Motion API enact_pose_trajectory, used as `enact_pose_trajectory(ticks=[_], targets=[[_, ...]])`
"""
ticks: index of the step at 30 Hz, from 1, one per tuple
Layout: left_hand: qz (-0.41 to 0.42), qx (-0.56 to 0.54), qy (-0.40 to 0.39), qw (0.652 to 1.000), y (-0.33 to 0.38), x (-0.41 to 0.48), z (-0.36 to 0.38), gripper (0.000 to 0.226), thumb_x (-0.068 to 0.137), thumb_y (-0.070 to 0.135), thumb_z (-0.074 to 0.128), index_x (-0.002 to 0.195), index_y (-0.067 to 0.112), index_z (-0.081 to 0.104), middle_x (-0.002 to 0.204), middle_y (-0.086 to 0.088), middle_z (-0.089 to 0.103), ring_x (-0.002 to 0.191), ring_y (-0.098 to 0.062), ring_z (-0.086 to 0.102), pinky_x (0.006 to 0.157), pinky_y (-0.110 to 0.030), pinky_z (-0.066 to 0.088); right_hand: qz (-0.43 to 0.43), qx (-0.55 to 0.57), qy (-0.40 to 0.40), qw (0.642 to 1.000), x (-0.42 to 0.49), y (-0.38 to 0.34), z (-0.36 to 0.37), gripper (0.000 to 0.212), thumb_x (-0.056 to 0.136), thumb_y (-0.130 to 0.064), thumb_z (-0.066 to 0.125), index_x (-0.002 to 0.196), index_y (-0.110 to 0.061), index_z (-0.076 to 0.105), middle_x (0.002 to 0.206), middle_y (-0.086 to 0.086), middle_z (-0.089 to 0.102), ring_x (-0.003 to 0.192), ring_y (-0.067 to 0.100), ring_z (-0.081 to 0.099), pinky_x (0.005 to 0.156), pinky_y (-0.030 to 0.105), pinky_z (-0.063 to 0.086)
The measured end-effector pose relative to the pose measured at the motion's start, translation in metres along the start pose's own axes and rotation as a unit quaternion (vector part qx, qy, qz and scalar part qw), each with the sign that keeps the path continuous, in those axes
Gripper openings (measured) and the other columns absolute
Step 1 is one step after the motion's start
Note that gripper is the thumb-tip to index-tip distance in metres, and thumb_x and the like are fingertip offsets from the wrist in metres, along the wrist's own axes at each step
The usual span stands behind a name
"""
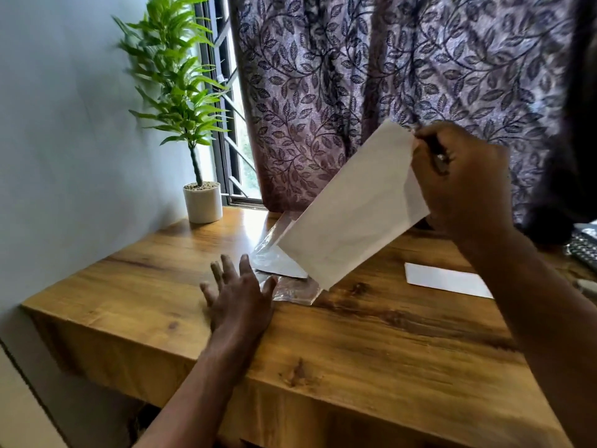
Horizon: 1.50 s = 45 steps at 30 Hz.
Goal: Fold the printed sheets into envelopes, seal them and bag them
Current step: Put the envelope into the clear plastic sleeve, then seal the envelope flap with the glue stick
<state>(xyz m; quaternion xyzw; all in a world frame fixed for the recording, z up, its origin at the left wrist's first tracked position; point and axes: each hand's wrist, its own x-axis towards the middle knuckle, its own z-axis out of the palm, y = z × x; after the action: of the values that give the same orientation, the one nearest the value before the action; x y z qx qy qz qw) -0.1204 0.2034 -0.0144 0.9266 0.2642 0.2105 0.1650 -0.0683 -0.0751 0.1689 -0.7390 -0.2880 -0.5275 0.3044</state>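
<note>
The right hand has its grip pinched on a white envelope, held tilted in the air above a clear plastic bag lying mid-surface. The left hand rests flat, fingers spread, grasping nothing, touching the bag's near edge. Another envelope lies toward the surface's right edge.

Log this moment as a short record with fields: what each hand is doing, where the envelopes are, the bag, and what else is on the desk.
right hand: raised, pinching the top end of a white envelope, which hangs tilted over the bag
left hand: open, fingers spread, at the edge of the clear plastic bag
bag contents: at least one white envelope appears inside
spare envelope: flat on the wooden desk, to the right
other: potted plant at the back left corner
</note>
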Motion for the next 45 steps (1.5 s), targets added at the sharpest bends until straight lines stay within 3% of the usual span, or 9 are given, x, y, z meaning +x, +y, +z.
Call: enact_pose_trajectory(ticks=[4,7,12,16,21,26,32,39,45], targets=[[0.115,-0.125,0.072,0.983,0.020,-0.006,0.002,0.066,0.098,0.040,0.058,0.154,0.018,0.032,0.167,-0.012,0.015,0.155,-0.030,0.004,0.123,-0.053,0.016,-0.004,-0.053,0.038,0.998,-0.004,0.032,-0.025,0.024,0.100,-0.025,0.053,0.112,-0.011,0.069,0.086,0.015,0.075,0.068,0.034,0.068,0.060,0.039,0.053],[0.144,-0.319,0.010,0.937,0.063,-0.019,0.003,0.045,0.098,0.037,0.060,0.141,0.025,0.052,0.148,0.003,0.048,0.135,-0.018,0.047,0.102,-0.038,0.045,-0.029,-0.120,0.052,0.991,-0.010,0.052,-0.042,0.024,0.102,-0.025,0.052,0.111,-0.011,0.069,0.082,0.015,0.073,0.067,0.036,0.068,0.057,0.040,0.051],[-0.061,-0.675,-0.345,0.649,0.158,-0.041,-0.022,0.063,0.091,0.070,0.042,0.107,0.012,0.062,0.107,-0.011,0.068,0.101,-0.031,0.063,0.090,-0.049,0.053,-0.211,-0.194,0.018,0.958,-0.047,0.060,-0.056,0.017,0.101,-0.023,0.057,0.099,-0.015,0.072,0.068,0.009,0.066,0.051,0.033,0.061,0.044,0.039,0.049],[-0.063,-0.681,-0.430,0.590,0.183,-0.040,-0.016,0.061,0.103,0.051,0.039,0.130,-0.001,0.056,0.108,-0.021,0.071,0.089,-0.030,0.072,0.077,-0.044,0.062,-0.351,-0.099,-0.118,0.924,-0.093,0.062,-0.061,0.019,0.099,-0.015,0.060,0.110,-0.008,0.075,0.102,0.012,0.075,0.077,0.034,0.073,0.052,0.042,0.056],[-0.016,-0.550,-0.423,0.720,0.187,-0.033,-0.002,0.035,0.096,0.006,0.057,0.131,0.007,0.059,0.112,-0.018,0.073,0.098,-0.034,0.071,0.085,-0.050,0.060,-0.352,-0.047,-0.215,0.910,-0.133,0.058,-0.071,0.035,0.100,-0.040,0.058,0.111,-0.011,0.074,0.107,0.006,0.077,0.093,0.027,0.076,0.065,0.039,0.061],[0.056,-0.463,-0.458,0.757,0.188,-0.029,-0.003,0.038,0.095,0.005,0.059,0.132,0.015,0.059,0.111,-0.010,0.075,0.097,-0.032,0.073,0.081,-0.044,0.060,-0.018,-0.080,-0.190,0.978,-0.114,0.102,-0.061,0.038,0.099,-0.047,0.046,0.121,-0.023,0.066,0.118,-0.001,0.072,0.106,0.027,0.068,0.089,0.044,0.054],[0.099,-0.385,-0.535,0.745,0.200,-0.023,-0.005,0.038,0.097,0.009,0.059,0.129,0.028,0.059,0.120,-0.006,0.073,0.110,-0.035,0.069,0.094,-0.052,0.056,0.378,0.041,-0.286,0.879,-0.106,0.165,-0.035,0.054,0.081,-0.048,0.076,0.127,-0.024,0.062,0.116,0.000,0.069,0.102,0.018,0.064,0.090,0.037,0.054],[0.192,-0.266,-0.513,0.793,0.208,-0.007,0.014,0.042,0.095,0.024,0.065,0.136,0.029,0.056,0.124,0.003,0.071,0.110,-0.027,0.070,0.099,-0.052,0.054,0.365,0.039,-0.362,0.857,-0.117,0.194,-0.043,0.048,0.088,-0.026,0.065,0.136,-0.025,0.059,0.114,0.000,0.066,0.097,0.015,0.062,0.087,0.040,0.056],[0.275,-0.125,-0.356,0.884,0.204,0.008,0.039,0.020,0.091,0.044,0.067,0.108,0.035,0.063,0.102,0.014,0.070,0.089,-0.005,0.070,0.076,-0.023,0.058,0.398,0.098,-0.342,0.845,-0.121,0.207,-0.046,0.042,0.093,-0.011,0.060,0.134,-0.018,0.060,0.123,-0.003,0.067,0.108,0.016,0.065,0.082,0.028,0.049]])
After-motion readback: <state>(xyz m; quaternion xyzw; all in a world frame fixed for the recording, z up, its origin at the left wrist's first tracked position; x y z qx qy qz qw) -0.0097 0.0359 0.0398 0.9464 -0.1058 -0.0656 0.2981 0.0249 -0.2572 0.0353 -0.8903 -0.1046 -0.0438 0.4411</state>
